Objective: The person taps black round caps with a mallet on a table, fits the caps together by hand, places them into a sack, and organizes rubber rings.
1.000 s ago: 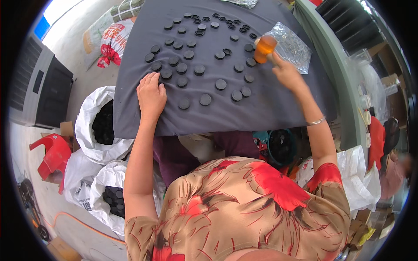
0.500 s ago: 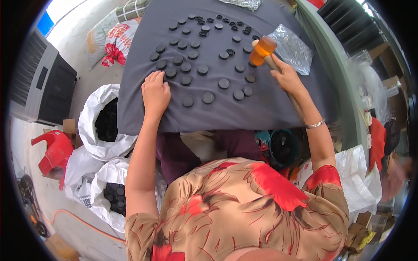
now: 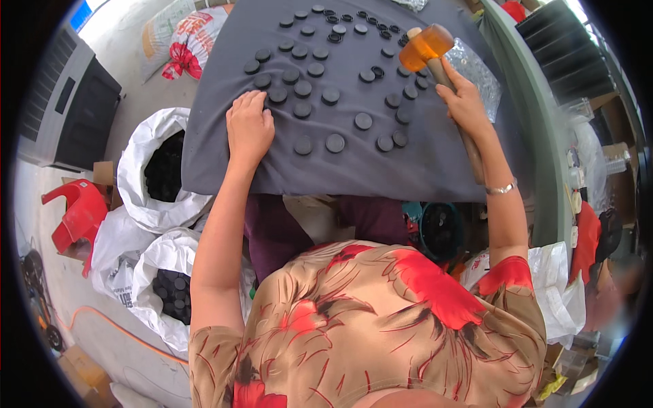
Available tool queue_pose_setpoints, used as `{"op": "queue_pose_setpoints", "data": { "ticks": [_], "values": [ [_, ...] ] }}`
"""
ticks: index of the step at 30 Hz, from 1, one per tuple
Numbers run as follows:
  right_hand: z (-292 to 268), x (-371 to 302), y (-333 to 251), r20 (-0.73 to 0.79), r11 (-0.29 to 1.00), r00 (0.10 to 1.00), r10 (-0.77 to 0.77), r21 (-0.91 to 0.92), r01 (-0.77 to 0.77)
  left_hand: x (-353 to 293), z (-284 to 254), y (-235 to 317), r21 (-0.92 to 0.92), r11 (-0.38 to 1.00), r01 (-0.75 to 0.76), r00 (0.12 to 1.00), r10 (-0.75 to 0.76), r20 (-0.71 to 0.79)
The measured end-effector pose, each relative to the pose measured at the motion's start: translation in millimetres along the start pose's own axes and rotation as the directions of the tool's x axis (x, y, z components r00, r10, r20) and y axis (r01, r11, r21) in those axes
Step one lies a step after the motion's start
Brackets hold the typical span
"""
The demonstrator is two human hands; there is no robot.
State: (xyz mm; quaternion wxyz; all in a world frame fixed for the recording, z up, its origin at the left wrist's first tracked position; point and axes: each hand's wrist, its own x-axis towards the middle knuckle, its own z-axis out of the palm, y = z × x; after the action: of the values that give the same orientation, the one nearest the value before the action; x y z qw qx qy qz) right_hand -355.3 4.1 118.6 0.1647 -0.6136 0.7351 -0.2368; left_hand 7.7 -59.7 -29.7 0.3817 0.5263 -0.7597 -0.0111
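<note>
My right hand [image 3: 465,102] is wrapped round the wooden handle of a mallet [image 3: 427,49] with an amber, see-through head. The mallet head is above the right part of a grey cloth-covered table [image 3: 224,163], over black round caps [image 3: 409,92]. My left hand [image 3: 249,128] lies on the cloth at the left, palm down with its fingers stretched out. Its fingertips are beside a black cap [image 3: 262,80]; whether they touch it is hard to tell. Several more flat black discs [image 3: 362,121] are spread over the cloth, and black rings [image 3: 335,38] lie towards the far side.
Clear plastic bags [image 3: 476,75] lie at the table's right. White sacks [image 3: 153,211] of black parts stand on the floor at the left, near a red plastic stool [image 3: 76,214] and a grey cooler-like unit [image 3: 61,102]. A dark bucket [image 3: 440,228] is below the table edge.
The mallet has risen and moved away from me, uncovering caps beneath it. The whole view has shifted slightly. My left hand stays in about the same place by the caps.
</note>
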Motion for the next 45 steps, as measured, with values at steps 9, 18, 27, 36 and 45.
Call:
{"op": "queue_pose_setpoints", "data": {
  "ticks": [9,18,27,36,45],
  "values": [
    [29,-18,-2,0.071,0.994,0.992,-0.108,-0.003,0.109,-1,6,-1,-0.055,0.998,0.022,1.000,-0.023,-0.015],
    [88,-6,-43,0.209,0.900,0.906,-0.368,-0.162,0.404,5,9,5,-0.077,0.997,-0.003,0.998,-0.001,-0.059],
    [92,-23,-51,0.206,0.920,0.935,-0.289,-0.211,0.331,0,5,3,-0.064,0.998,-0.006,0.997,0.002,-0.075],
    [83,-17,-39,0.102,0.880,0.879,-0.467,-0.045,0.473,0,3,6,-0.088,0.996,0.011,0.998,-0.017,-0.062],
    [75,-12,-111,0.026,0.885,0.892,-0.452,0.135,0.445,-2,3,1,-0.081,0.996,0.039,0.995,-0.046,-0.086]
  ]
}}
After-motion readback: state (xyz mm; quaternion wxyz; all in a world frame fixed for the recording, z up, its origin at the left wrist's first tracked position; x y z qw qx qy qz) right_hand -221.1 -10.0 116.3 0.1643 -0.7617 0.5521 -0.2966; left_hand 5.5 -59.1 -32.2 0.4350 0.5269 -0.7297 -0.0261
